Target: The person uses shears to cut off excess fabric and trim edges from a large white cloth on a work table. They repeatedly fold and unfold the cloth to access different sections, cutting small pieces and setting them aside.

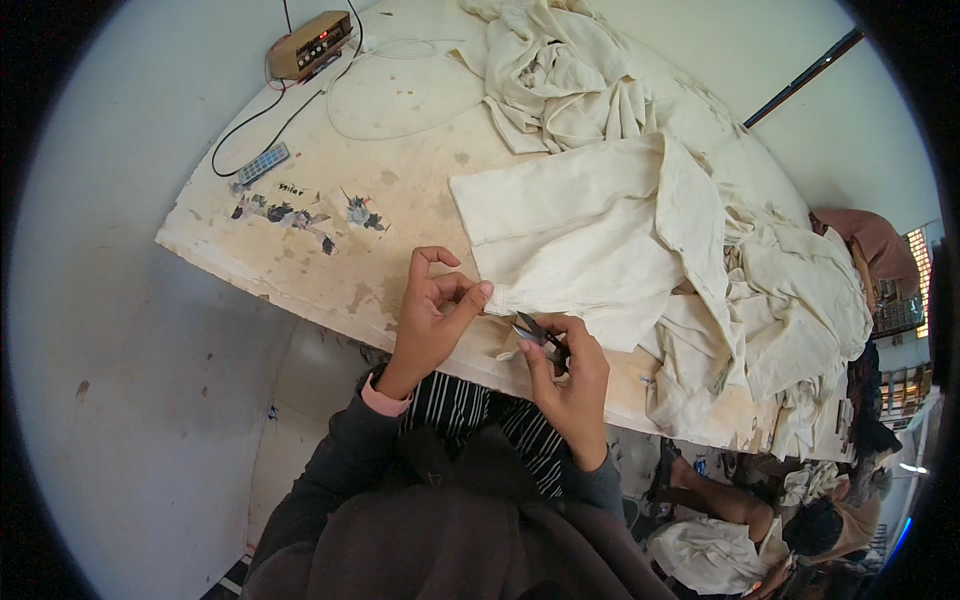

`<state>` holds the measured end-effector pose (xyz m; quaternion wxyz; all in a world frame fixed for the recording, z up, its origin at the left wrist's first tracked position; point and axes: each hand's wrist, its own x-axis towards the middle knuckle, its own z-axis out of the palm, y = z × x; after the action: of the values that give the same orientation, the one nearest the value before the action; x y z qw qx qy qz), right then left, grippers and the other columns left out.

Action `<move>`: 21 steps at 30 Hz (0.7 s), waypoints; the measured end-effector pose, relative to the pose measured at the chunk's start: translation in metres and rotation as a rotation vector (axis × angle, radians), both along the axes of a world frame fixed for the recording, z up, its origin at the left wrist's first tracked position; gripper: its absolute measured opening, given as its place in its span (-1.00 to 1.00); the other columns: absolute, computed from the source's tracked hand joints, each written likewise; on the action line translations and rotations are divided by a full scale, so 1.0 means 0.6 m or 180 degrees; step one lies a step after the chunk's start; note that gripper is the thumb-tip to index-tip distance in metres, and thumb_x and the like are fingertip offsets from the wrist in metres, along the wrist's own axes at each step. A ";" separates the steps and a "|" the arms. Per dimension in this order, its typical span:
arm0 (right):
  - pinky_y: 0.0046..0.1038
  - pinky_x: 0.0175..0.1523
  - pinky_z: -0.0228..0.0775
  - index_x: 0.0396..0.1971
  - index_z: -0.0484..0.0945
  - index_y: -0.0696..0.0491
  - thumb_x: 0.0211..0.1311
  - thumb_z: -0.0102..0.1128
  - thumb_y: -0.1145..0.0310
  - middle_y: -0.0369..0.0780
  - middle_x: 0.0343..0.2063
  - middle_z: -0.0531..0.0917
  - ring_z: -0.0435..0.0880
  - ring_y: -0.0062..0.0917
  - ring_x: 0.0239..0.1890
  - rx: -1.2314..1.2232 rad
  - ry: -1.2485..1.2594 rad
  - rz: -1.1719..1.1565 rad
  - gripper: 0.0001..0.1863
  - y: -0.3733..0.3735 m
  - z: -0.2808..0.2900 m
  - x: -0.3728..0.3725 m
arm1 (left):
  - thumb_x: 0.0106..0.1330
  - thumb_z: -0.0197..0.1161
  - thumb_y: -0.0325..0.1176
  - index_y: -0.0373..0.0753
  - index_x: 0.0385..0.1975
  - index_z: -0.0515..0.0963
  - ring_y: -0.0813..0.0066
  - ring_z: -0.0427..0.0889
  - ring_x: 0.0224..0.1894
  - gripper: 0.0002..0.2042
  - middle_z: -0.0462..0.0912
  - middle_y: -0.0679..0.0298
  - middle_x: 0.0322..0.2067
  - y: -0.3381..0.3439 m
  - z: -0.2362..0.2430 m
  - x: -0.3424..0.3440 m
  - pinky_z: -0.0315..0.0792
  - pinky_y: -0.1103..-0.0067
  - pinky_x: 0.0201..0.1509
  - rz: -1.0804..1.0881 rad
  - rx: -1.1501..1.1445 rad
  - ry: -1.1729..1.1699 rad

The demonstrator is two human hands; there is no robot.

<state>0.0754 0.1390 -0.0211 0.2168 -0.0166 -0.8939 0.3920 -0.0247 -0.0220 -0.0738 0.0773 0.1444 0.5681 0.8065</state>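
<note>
We see cream cloth (570,225) on stained pale tabletop (415,190), directly before us: matte, softly creased, straight left edge, near edge puckered, right side folded over in long ridge. More cream fabric heaped beyond (560,85) and at right (800,300). Left hand (430,320) at cloth's near-left corner, thumb and fingers bent; we cannot tell whether they pinch it. Right hand (575,385) grips small dark snips (535,330), blades pointing toward cloth's near edge.

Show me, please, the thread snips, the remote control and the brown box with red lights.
Thread snips (543,333): head view, base of the blades.
Remote control (263,163): head view, middle of its button face.
Brown box (318,44): head view, its front panel.
</note>
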 end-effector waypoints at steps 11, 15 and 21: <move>-0.40 -0.40 0.31 -0.24 0.65 0.02 0.21 0.41 0.33 -0.27 -0.48 0.72 0.61 -0.38 -0.59 0.0786 0.0577 -0.0259 -0.83 -0.021 -0.010 -0.017 | 0.43 0.32 -0.46 -0.23 0.05 0.16 0.71 0.59 -0.40 -0.58 0.69 0.28 -0.46 0.004 -0.006 -0.009 0.41 0.76 -0.26 0.0002 0.0093 -0.0015; -0.41 -0.40 0.31 -0.26 0.66 0.02 0.19 0.42 0.35 -0.28 -0.47 0.73 0.62 -0.39 -0.57 0.0852 0.0544 -0.0205 -0.84 -0.024 -0.023 -0.022 | 0.42 0.32 -0.47 -0.23 0.05 0.16 0.71 0.59 -0.42 -0.57 0.68 0.27 -0.47 0.001 -0.016 -0.016 0.43 0.76 -0.26 0.0031 0.0005 -0.0057; -0.41 -0.40 0.33 -0.27 0.67 0.02 0.17 0.44 0.36 -0.25 -0.44 0.75 0.65 -0.39 -0.55 0.0794 0.0613 -0.0317 -0.84 -0.032 -0.027 -0.019 | 0.43 0.32 -0.46 -0.23 0.06 0.16 0.69 0.59 -0.43 -0.57 0.68 0.26 -0.48 0.008 -0.012 -0.013 0.45 0.74 -0.27 0.0049 0.0187 -0.0065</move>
<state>0.0638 0.1199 -0.0374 0.3209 0.0039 -0.9088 0.2665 -0.0327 -0.0171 -0.0808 0.0727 0.1339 0.5444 0.8249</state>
